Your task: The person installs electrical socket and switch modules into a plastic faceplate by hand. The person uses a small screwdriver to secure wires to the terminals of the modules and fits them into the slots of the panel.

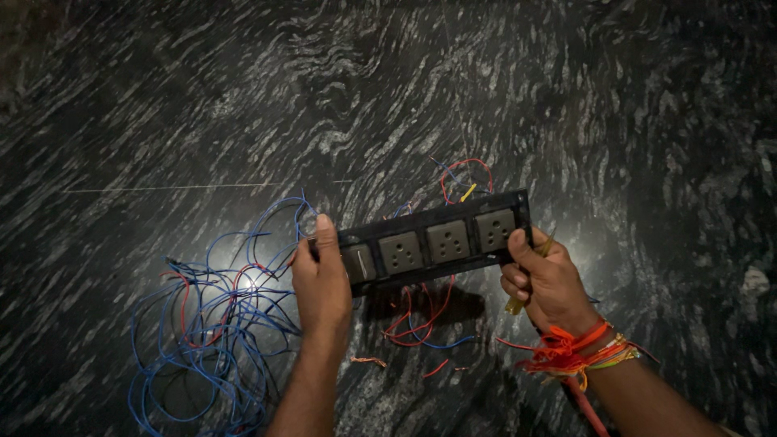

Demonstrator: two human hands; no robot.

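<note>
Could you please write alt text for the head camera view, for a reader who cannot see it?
Two bare hands hold a black switchboard panel with three sockets and a switch above a dark marbled stone surface, the left hand at one end and the right hand at the other. Loose blue and red wires lie tangled at the left.

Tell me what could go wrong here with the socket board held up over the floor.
The socket board is pinched only at its ends by the left hand and right hand, so it might slip. Red and blue wires dangling beneath could snag. The loose wire tangle nearby could catch too.
</note>
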